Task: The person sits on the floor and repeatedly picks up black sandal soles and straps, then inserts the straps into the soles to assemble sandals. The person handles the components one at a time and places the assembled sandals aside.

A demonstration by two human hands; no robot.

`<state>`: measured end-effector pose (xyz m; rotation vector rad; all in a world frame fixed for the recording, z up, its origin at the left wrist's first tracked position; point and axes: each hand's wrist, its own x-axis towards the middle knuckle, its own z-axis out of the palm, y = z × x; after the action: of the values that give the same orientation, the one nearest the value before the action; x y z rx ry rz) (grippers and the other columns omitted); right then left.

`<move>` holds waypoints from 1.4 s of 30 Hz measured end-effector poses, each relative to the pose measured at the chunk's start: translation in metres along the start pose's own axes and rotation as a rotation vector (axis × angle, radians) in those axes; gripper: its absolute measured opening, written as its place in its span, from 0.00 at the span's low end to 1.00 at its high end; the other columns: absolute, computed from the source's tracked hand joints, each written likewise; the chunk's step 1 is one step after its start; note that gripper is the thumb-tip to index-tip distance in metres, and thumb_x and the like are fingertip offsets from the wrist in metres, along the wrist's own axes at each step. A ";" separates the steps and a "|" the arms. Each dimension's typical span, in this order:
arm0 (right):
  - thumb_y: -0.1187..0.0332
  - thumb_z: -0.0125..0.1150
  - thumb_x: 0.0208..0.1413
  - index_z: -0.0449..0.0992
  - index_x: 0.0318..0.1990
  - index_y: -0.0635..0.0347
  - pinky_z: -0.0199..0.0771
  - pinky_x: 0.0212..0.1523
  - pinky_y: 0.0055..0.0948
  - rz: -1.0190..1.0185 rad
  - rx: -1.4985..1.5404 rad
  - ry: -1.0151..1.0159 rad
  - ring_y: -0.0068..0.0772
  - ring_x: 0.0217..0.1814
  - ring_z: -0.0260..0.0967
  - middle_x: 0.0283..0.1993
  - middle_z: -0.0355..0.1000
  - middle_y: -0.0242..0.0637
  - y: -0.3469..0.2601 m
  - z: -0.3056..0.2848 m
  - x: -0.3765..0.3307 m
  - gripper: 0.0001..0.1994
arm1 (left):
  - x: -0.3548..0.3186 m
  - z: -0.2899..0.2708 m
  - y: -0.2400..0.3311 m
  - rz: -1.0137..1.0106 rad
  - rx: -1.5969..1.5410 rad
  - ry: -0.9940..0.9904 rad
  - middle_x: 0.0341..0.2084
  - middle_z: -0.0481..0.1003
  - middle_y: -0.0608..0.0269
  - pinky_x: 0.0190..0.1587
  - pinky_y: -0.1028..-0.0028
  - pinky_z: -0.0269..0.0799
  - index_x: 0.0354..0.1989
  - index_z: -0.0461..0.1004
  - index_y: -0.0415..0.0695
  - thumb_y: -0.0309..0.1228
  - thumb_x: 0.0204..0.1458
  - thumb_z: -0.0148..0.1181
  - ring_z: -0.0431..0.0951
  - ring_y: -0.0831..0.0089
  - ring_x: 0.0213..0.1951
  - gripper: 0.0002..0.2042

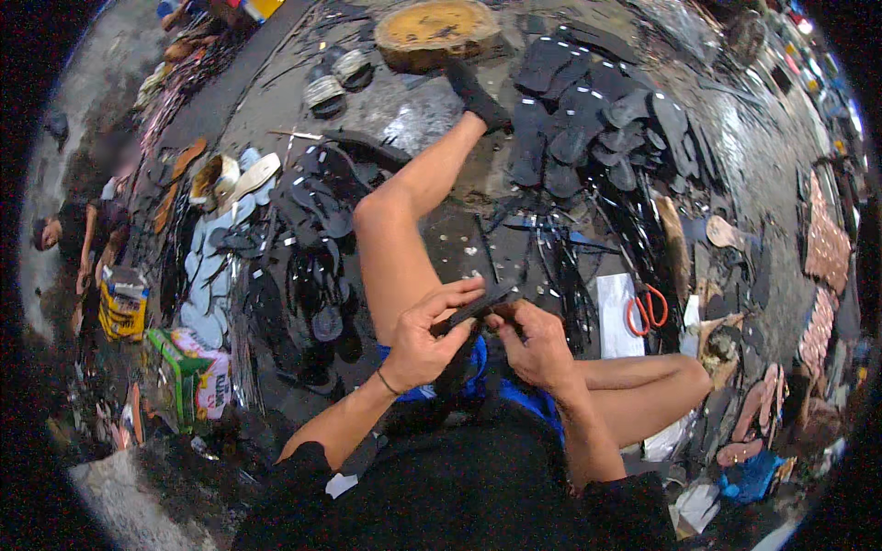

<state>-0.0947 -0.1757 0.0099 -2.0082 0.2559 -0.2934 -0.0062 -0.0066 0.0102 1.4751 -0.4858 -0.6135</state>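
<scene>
A dark strip (473, 310) is finger-pinched by the left hand (423, 342) and right hand (538, 349); seemingly light and pliable, it is best held at eight and two o'clock.

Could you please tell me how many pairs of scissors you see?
1: red-handled scissors, at the right edge of the white sheet, to the right of the right hand. Others may be hidden.

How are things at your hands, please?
Left hand holding a dark strip. Right hand at its right end, grip unclear. Red-handled scissors to the right, clear of both hands.
</scene>
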 end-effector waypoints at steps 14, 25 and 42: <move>0.71 0.59 0.53 0.75 0.46 0.62 0.74 0.51 0.51 0.282 -0.037 -0.293 0.61 0.51 0.73 0.46 0.75 0.54 -0.006 -0.048 -0.039 0.12 | -0.020 0.035 0.026 0.167 0.376 -0.030 0.41 0.78 0.54 0.49 0.69 0.74 0.43 0.80 0.38 0.18 0.45 0.67 0.79 0.64 0.45 0.14; 0.59 0.55 0.62 0.77 0.42 0.56 0.76 0.44 0.48 0.253 -0.455 -0.145 0.55 0.42 0.77 0.39 0.78 0.47 0.055 -0.075 -0.002 0.12 | -0.016 -0.003 -0.044 -0.172 0.810 -0.393 0.43 0.76 0.41 0.51 0.56 0.71 0.54 0.69 0.36 0.33 0.51 0.67 0.76 0.43 0.48 0.24; 0.62 0.64 0.61 0.79 0.37 0.64 0.77 0.38 0.35 0.380 0.231 0.002 0.38 0.36 0.79 0.34 0.78 0.44 -0.008 -0.042 -0.006 0.12 | 0.028 0.053 0.025 -0.120 0.052 0.202 0.53 0.73 0.53 0.57 0.67 0.68 0.60 0.66 0.34 0.30 0.61 0.55 0.73 0.64 0.50 0.21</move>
<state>-0.1134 -0.2061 0.0349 -1.6911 0.5696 -0.0785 -0.0175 -0.0656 0.0361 1.6051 -0.2591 -0.5418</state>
